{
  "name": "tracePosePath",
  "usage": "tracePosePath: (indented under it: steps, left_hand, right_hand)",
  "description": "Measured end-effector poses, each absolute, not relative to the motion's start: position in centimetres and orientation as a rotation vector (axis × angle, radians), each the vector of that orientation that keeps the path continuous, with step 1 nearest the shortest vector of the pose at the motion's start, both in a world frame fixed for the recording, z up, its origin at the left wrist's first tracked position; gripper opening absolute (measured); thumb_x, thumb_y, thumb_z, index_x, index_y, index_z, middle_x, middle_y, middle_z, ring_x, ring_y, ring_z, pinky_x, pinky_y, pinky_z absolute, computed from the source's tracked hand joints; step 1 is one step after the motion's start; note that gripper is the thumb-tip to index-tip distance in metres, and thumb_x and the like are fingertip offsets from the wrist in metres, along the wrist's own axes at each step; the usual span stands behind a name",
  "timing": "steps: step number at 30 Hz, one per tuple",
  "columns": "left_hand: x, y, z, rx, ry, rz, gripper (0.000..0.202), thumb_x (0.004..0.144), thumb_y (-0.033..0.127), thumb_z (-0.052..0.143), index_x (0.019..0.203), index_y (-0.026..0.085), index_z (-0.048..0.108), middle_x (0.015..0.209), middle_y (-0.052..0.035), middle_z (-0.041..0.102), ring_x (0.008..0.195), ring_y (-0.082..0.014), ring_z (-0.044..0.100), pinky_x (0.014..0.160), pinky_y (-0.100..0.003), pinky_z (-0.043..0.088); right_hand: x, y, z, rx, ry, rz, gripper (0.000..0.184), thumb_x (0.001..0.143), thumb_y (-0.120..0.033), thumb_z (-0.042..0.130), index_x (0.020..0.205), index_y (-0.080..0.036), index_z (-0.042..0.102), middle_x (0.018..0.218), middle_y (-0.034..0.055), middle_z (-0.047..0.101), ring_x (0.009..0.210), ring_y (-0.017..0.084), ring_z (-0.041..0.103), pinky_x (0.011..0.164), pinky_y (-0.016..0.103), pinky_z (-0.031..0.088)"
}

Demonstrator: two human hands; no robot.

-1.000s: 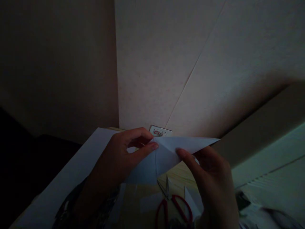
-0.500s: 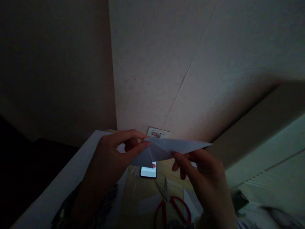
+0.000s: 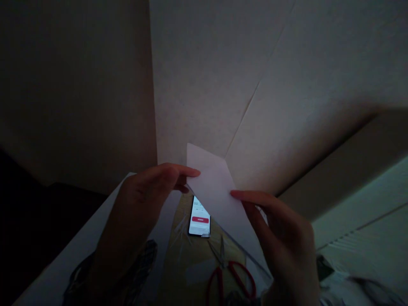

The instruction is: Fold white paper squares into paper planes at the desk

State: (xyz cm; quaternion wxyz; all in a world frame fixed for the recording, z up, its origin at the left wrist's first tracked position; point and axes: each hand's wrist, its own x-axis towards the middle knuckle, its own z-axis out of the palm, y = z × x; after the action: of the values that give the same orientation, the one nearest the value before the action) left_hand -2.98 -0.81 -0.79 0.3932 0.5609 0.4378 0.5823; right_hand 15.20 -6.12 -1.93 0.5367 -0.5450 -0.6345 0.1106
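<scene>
A folded sheet of white paper [image 3: 212, 182] is held up between both hands, above the table. My left hand [image 3: 149, 193] pinches its left edge, index finger on the near face and the thumb mostly behind. On the right edge, my right hand [image 3: 277, 225] grips it with the index fingertip on the face. Its lower part slants down to the right, partly behind my right hand. Behind and below the paper lies a phone [image 3: 199, 225] with a lit screen, its upper right covered by the sheet. Red-handled scissors [image 3: 223, 265] rest on the table, blades apart.
Thin paper strips [image 3: 180, 231] and a small paper piece [image 3: 200, 272] lie on the wooden table [image 3: 174, 263]. A large white sheet [image 3: 95, 238] stretches along the left. The wall [image 3: 197, 85] rises close behind, and a dark object [image 3: 324, 267] sits at right.
The paper has turned from a narrow, nearly level shape to a broad face tilted down to the right. Both hands have shifted their grip, and more of the phone screen shows.
</scene>
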Motion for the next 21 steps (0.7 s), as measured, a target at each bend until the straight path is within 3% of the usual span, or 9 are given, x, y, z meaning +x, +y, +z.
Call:
tracePosePath:
  steps: [4, 7, 10, 14, 21]
  left_hand:
    - [-3.2, -0.6, -0.6, 1.468, 1.058, 1.406, 0.005, 0.074, 0.028, 0.067, 0.073, 0.026, 0.072, 0.067, 0.0029, 0.07, 0.068, -0.015, 0.067, 0.067, -0.023, 0.054]
    - [-3.5, -0.1, -0.8, 1.55, 1.041, 1.343, 0.004, 0.072, 0.022, 0.068, 0.072, 0.024, 0.071, 0.072, 0.0032, 0.072, 0.067, -0.0137, 0.067, 0.067, -0.021, 0.054]
    - [-3.7, 0.2, -1.2, 1.692, 1.017, 1.271, 0.005, 0.072, 0.021, 0.067, 0.071, 0.023, 0.071, 0.073, 0.0026, 0.072, 0.07, -0.0139, 0.068, 0.068, -0.02, 0.054]
    - [-3.4, 0.3, -1.5, 1.799, 0.985, 1.185, 0.005, 0.074, 0.024, 0.066, 0.071, 0.023, 0.07, 0.073, 0.0016, 0.073, 0.072, -0.0148, 0.068, 0.066, -0.02, 0.055]
    - [-2.7, 0.4, -2.0, 1.823, 0.976, 1.144, 0.005, 0.072, 0.021, 0.066, 0.07, 0.022, 0.062, 0.073, 0.003, 0.071, 0.07, -0.0134, 0.069, 0.064, -0.02, 0.054]
  right_hand:
    - [15.5, -6.0, -1.9, -1.284, -1.551, 0.251, 0.022, 0.085, -0.019, 0.056, 0.09, -0.03, 0.074, 0.091, -0.0013, 0.076, 0.085, 0.016, 0.07, 0.076, 0.026, 0.055]
    - [15.4, -6.1, -1.9, -1.288, -1.546, 0.294, 0.02, 0.086, -0.02, 0.054, 0.091, -0.028, 0.073, 0.095, -0.0001, 0.075, 0.089, 0.017, 0.069, 0.078, 0.028, 0.054]
    - [15.0, -6.0, -1.8, -1.321, -1.419, 0.341, 0.021, 0.086, -0.024, 0.057, 0.104, -0.027, 0.066, 0.098, 0.0024, 0.073, 0.088, 0.018, 0.069, 0.076, 0.029, 0.055]
    - [15.0, -5.8, -2.0, -1.321, -1.294, 0.366, 0.037, 0.082, -0.027, 0.063, 0.118, -0.028, 0.055, 0.087, 0.0026, 0.073, 0.078, 0.019, 0.07, 0.069, 0.03, 0.056]
    - [15.4, -5.9, -2.2, -1.4, -1.349, 0.44, 0.015, 0.083, -0.031, 0.062, 0.096, -0.025, 0.066, 0.082, 0.0025, 0.073, 0.073, 0.019, 0.068, 0.063, 0.028, 0.053]
